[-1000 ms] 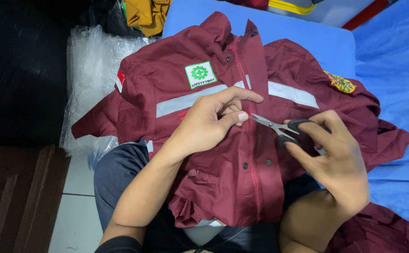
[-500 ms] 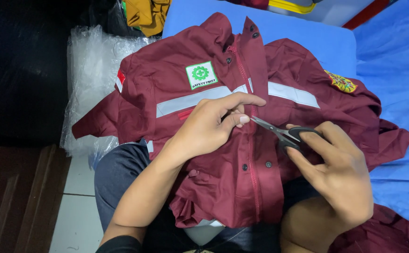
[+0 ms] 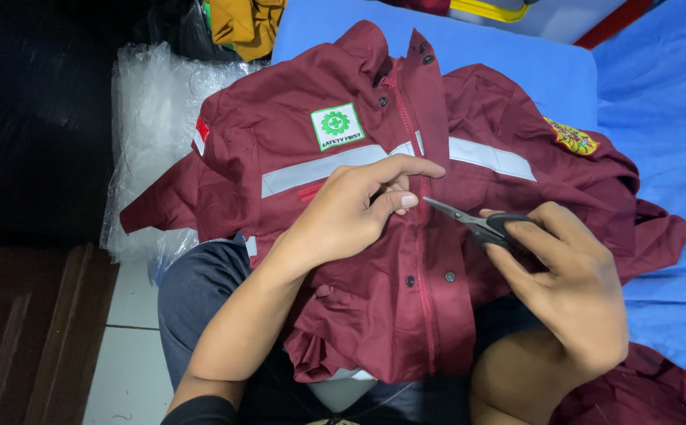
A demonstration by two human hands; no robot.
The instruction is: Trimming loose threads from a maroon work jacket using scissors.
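Scissors [image 3: 473, 224]: handles hidden in right hand [image 3: 567, 291], blades showing.

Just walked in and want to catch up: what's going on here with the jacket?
A person has a maroon work jacket spread over their lap. The left hand pinches the fabric beside the zipper, while the right hand holds small scissors, their tips pointed at that pinched spot. Blue cloth lies underneath.
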